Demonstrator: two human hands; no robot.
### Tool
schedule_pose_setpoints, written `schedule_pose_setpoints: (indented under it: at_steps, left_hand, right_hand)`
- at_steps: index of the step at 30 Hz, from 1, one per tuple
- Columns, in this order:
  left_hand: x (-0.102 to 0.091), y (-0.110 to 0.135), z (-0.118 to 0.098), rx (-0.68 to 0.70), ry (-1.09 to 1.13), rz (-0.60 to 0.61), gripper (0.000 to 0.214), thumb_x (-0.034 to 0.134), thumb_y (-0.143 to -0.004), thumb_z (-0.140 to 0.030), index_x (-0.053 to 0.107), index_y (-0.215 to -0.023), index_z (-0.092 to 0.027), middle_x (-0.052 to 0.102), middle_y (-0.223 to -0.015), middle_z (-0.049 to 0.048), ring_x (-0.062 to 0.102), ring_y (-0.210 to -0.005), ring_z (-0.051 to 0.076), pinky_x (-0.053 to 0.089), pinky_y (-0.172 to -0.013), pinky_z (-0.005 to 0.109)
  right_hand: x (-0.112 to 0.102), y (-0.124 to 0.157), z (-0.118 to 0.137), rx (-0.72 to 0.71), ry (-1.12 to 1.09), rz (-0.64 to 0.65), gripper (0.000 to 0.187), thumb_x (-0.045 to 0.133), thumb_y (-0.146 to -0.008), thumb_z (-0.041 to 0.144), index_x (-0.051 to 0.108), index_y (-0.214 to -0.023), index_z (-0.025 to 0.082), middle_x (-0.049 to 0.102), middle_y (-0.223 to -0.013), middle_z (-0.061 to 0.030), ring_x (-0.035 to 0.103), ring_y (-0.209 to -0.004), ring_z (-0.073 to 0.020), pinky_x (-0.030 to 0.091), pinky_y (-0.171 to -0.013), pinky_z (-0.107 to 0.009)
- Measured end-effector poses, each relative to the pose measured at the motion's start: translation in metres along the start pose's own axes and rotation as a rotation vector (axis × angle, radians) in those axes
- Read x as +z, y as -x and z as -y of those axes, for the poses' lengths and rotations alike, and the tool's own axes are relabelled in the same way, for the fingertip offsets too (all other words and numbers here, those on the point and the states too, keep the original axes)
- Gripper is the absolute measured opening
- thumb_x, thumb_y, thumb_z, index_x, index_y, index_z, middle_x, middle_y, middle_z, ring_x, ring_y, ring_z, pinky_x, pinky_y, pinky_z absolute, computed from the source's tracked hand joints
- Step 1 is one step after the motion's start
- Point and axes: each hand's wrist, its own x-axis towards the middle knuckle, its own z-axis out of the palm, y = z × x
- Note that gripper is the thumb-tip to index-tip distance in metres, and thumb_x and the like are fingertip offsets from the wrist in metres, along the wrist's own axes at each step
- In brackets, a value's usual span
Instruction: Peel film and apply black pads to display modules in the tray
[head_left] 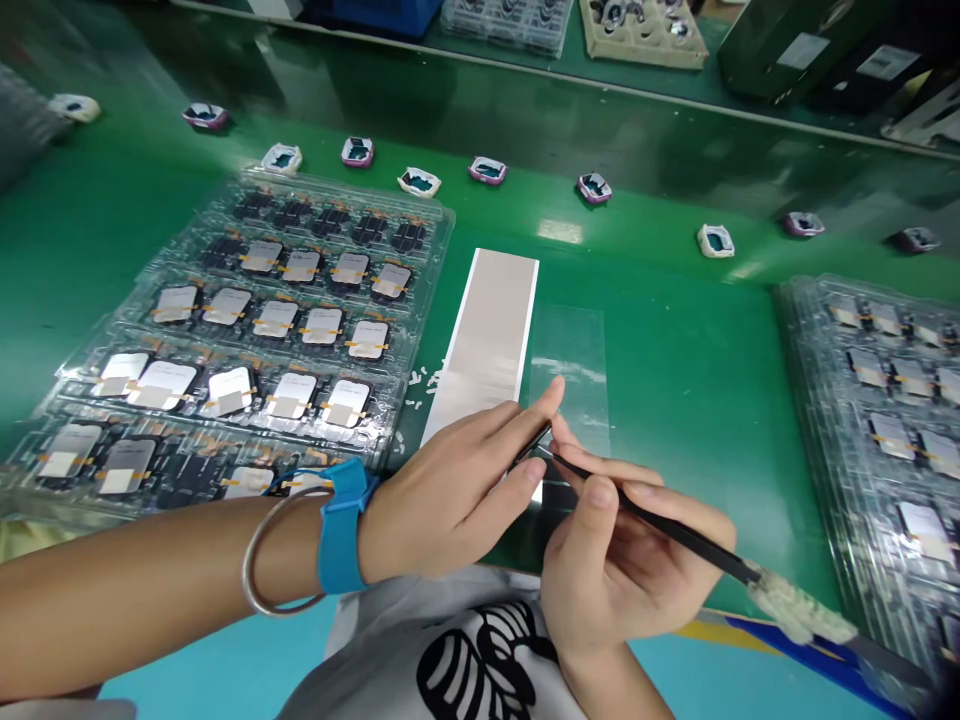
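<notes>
your left hand (442, 490) is closing thumb and forefinger around a small dark piece (531, 440), which your fingers are mostly hiding, so what it is you cannot tell from here. your right hand (637, 550) is gripping black tweezers (675, 535), and their tips are pointing in at the piece; whether they are touching it is too small to tell. the two hands are meeting in front of your body, fingertips close together. a pale wrapping (799, 605) is covering the tweezers toward their back end. a blue strap (343, 530) and a bracelet (251, 570) are circling your left wrist.

just beyond your hands, a long pale strip (491, 330) is lying on the green table (675, 330), with a clear film (574, 350) lying to its right. white scraps (415, 378) are lying left of the strip. a clear tray (442, 235) is holding rows of flat modules on the left, and stacked trays (806, 400) are standing on the right. small cases (487, 170) are sitting in a loose row farther back.
</notes>
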Motion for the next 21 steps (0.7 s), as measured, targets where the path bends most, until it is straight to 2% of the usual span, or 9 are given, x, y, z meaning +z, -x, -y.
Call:
schedule_pose_setpoints:
  at_steps: [11,17,21]
  left_hand:
    - [-0.0004,0.0005,-0.0001,-0.019,0.011,0.005,0.053,0.032,-0.101,-0.024,0.027,-0.151,-0.006,0.059,-0.117,0.0146,0.056,-0.105,0.022,0.048,-0.093,0.037]
    - [-0.0005,0.0,0.0003,-0.038,-0.022,0.009,0.052,0.03,-0.101,-0.023,0.026,-0.152,-0.01,0.061,-0.11,0.0128,0.057,-0.102,0.022,0.048,-0.092,0.039]
    - [-0.0007,-0.0004,0.0001,-0.029,-0.036,0.007,0.051,0.03,-0.101,-0.021,0.028,-0.151,-0.012,0.061,-0.113,0.0118,0.057,-0.102,0.022,0.048,-0.092,0.039]
  right_hand:
    - [-0.0009,-0.0008,-0.0003,-0.03,-0.009,0.012,0.026,0.057,-0.081,-0.005,0.049,-0.099,0.012,0.069,-0.086,-0.0031,0.072,-0.076,-0.0175,0.065,-0.08,-0.045]
    - [0.001,-0.0006,-0.0021,-0.066,-0.001,0.004,0.025,0.058,-0.082,-0.004,0.051,-0.099,0.013,0.069,-0.087,-0.0027,0.072,-0.078,-0.0169,0.067,-0.077,-0.042]
    - [0.0008,-0.0003,-0.0023,-0.099,0.042,0.022,0.026,0.057,-0.084,-0.003,0.05,-0.101,0.015,0.07,-0.089,-0.0008,0.073,-0.079,-0.0159,0.067,-0.077,-0.042]
